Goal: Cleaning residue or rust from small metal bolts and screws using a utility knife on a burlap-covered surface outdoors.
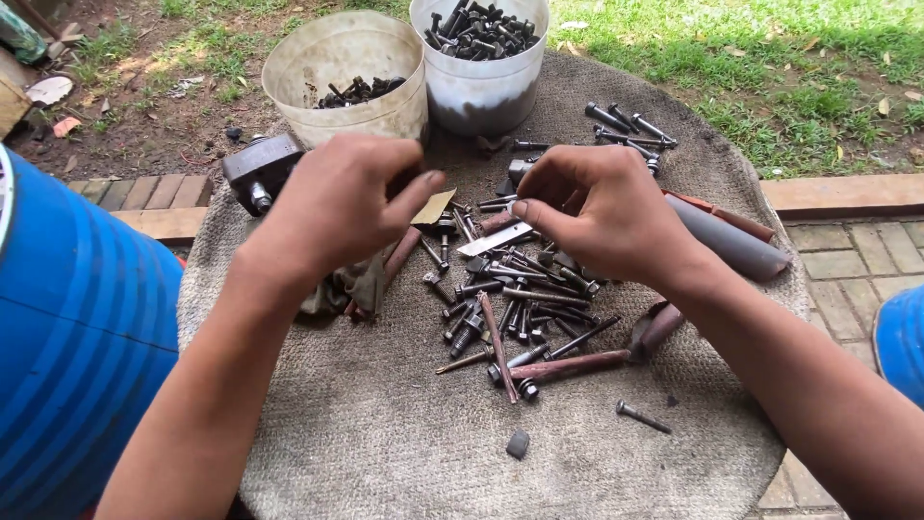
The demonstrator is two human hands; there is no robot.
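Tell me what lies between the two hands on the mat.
In the head view, between the left hand and the right hand lie a tan scrap of sandpaper, a flat metal strip and dark bolts piled on the mat.

Round cloth-covered table (385, 453), scattered bolts (520, 308), two buckets (346, 72)

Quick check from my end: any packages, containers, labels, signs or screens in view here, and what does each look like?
No labels, signs or screens show.
Translucent cream plastic bucket: top centre-left on the grey mat, round, a few dark bolts inside.
White plastic bucket: right of the cream one, round, heaped with dark bolts.
Blue plastic drum: left edge, ribbed, plain.
Second blue drum: right edge, only a sliver visible.
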